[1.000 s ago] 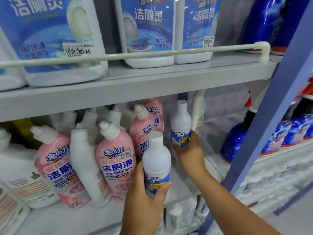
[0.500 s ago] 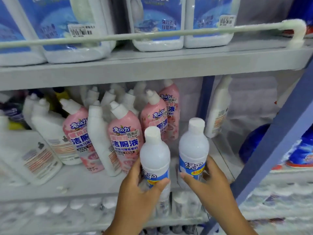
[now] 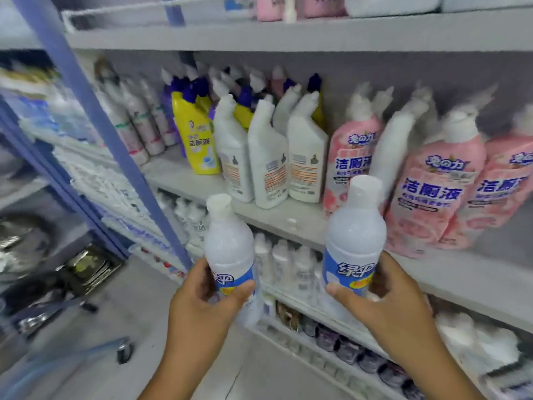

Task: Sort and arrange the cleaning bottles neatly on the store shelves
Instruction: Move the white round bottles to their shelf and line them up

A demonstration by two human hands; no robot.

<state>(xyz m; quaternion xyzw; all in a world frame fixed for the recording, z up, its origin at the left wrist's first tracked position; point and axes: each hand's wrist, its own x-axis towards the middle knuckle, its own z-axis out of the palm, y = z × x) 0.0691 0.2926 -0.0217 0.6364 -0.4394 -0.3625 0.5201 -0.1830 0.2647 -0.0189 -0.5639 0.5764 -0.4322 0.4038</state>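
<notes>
From the head camera we see our left hand point(image 3: 202, 298) wrapped round one white bottle point(image 3: 229, 246) and our right hand point(image 3: 386, 295) gripping another white bottle point(image 3: 356, 235) — both upright, held in the air in front of the shelf point(image 3: 288, 217), near the pink bottles point(image 3: 432, 183).

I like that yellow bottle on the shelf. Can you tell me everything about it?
The yellow bottle looks like glossy plastic, with a dark purple cap and dark lettering over a small picture on its front. It stands on the middle shelf, leaning slightly, beside the white bottles. More yellow bottles stand behind it. No hand touches it.
</notes>
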